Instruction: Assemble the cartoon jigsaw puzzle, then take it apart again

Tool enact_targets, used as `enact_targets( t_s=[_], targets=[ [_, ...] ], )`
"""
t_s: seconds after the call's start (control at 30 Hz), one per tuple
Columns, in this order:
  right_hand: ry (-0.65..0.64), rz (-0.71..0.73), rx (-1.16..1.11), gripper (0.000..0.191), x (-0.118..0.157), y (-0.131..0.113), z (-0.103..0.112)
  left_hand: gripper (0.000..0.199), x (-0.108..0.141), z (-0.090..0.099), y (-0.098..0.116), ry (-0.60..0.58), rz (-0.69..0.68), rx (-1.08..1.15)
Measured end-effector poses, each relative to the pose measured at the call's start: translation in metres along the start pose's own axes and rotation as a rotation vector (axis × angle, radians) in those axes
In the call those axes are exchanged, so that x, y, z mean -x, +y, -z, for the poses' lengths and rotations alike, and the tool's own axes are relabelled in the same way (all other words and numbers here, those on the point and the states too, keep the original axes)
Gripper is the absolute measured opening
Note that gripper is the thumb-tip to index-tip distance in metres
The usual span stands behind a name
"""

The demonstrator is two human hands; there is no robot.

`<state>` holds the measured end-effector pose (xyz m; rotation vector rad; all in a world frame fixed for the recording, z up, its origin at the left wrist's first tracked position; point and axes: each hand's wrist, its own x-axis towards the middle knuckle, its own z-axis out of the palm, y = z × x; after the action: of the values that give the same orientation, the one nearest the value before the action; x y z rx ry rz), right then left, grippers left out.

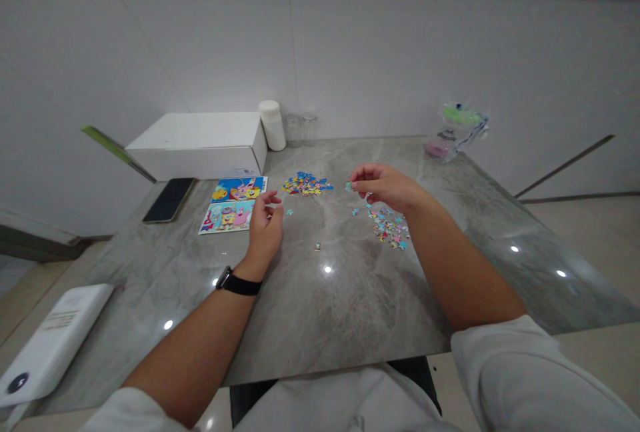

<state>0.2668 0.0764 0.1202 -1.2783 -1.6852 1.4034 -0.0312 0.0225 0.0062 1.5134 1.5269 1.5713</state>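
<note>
Between the thumb and fingers of my right hand (383, 185) is a light green puzzle piece (349, 187), held over the table. My left hand (267, 222) has its fingers apart and slightly curled, at the right edge of the lower picture card (226, 217). A blue picture card (237, 189) lies just behind that one. One pile of blue and yellow puzzle pieces (306, 184) sits between the hands, farther back. A second, paler pile (389, 227) lies below my right hand. Single pieces rest at [a green piece (289, 212)] and nearer me, a small piece (318, 246).
On the grey table (330, 325), a white box (200, 135), a white bottle (273, 127) and two clear glasses (301, 131) stand at the back. A phone (170, 200) lies left, a white device (55, 342) nearer me. A plastic bag (457, 131) is back right.
</note>
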Motion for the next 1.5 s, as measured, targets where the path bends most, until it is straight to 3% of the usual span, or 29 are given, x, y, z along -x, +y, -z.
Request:
enact_targets(
  t_s=[0.17, 0.27, 0.37, 0.47, 0.67, 0.9, 1.1, 1.5],
  targets=[
    [0.027, -0.036, 0.116, 0.027, 0.0, -0.002, -0.005, 0.036, 0.004, 0.0, 0.002, -0.098, -0.11, -0.174],
    [0.015, -0.031, 0.173, 0.025, -0.004, 0.004, -0.007, 0.046, 0.007, 0.0, 0.001, -0.14, -0.208, -0.419],
    [0.009, 0.017, 0.249, 0.021, -0.014, 0.019, -0.016, 0.047, 0.011, -0.001, -0.003, -0.191, -0.251, -0.681],
    [0.035, 0.086, 0.421, 0.016, -0.026, 0.04, -0.035, 0.039, 0.014, -0.001, -0.006, -0.242, -0.261, -0.791],
    [0.066, 0.1, 0.81, 0.018, -0.031, 0.069, -0.069, 0.027, 0.016, -0.001, -0.005, -0.325, -0.275, -0.851],
    [0.134, 0.129, 1.028, 0.026, -0.026, 0.072, -0.076, 0.028, 0.017, -0.002, -0.007, -0.313, -0.319, -0.855],
    [0.07, 0.157, 1.115, 0.028, -0.024, 0.073, -0.077, 0.03, 0.017, -0.002, -0.013, -0.305, -0.333, -0.847],
    [0.125, 0.199, 1.084, 0.031, -0.025, 0.078, -0.077, 0.034, 0.019, -0.001, -0.009, -0.285, -0.333, -0.837]
  ],
)
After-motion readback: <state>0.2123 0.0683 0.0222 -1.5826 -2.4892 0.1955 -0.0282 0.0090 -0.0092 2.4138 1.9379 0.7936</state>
